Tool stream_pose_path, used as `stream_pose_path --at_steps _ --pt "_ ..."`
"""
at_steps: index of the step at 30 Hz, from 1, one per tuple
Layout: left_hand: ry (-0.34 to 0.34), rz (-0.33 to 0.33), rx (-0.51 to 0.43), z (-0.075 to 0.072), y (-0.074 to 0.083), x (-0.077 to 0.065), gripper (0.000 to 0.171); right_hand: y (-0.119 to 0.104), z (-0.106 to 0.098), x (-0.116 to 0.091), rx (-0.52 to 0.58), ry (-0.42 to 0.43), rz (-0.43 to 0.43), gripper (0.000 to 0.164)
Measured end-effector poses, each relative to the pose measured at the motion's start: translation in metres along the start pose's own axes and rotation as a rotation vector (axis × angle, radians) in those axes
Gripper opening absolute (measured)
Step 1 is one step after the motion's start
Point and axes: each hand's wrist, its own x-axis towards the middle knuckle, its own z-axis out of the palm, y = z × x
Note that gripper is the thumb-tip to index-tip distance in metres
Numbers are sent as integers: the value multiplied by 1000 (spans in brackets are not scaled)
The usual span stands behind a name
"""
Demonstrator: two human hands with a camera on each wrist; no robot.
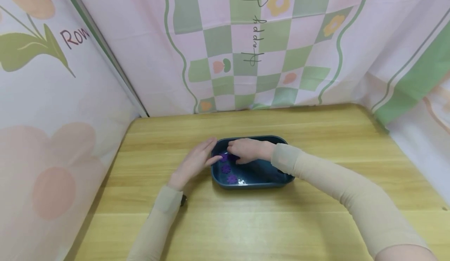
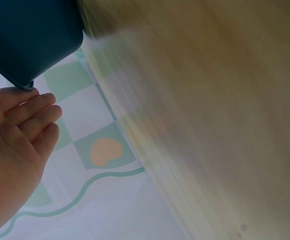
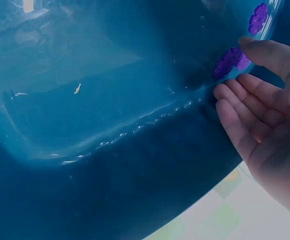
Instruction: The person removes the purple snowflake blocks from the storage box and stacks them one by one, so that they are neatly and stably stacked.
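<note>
A dark blue-green plastic bin [image 1: 261, 185] stands on the wooden table, with several purple flower-shaped pieces [image 1: 226, 169] along the left end of its floor. My right hand [image 1: 247, 150] reaches down inside it. In the right wrist view, thumb and index finger pinch a purple flower piece [image 3: 230, 62] at the floor's edge; another purple piece [image 3: 258, 19] lies just beyond. My left hand [image 1: 195, 161] is at the bin's left end, its thumb over the rim near a purple piece. In the left wrist view, its extended fingers [image 2: 34, 112] touch the rim's corner.
The wooden table [image 1: 246, 222] extends around the bin on every side. A printed curtain [image 1: 246, 58] hangs along the back edge, with more printed cloth at left and right. Small light specks [image 3: 77, 89] and bead-like glints show on the bin's glossy floor.
</note>
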Motion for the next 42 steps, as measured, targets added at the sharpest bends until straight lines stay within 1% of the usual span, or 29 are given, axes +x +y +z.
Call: stream_pose_path --at_steps 3,8,22,25,28,31,35,42 --pt "-8 -6 2 -1 0 0 69 0 1 0 -14 -1 -4 29" --pt "7 8 -1 0 0 0 69 -1 3 1 -40 -7 -9 29" --pt "29 32 3 0 2 -2 67 -4 5 3 -59 -38 22 28" --pt "31 30 10 0 3 -2 67 -5 5 2 -52 -38 23 26" --pt "44 42 10 1 2 -1 67 -5 4 0 -45 -30 19 24" --pt "60 56 10 1 1 -2 67 -5 5 0 -43 -7 5 22" --pt "65 59 19 1 1 -2 67 -4 6 -1 -44 14 -10 20" --pt "71 62 16 2 0 -1 66 -5 5 -1 -44 -7 5 21"
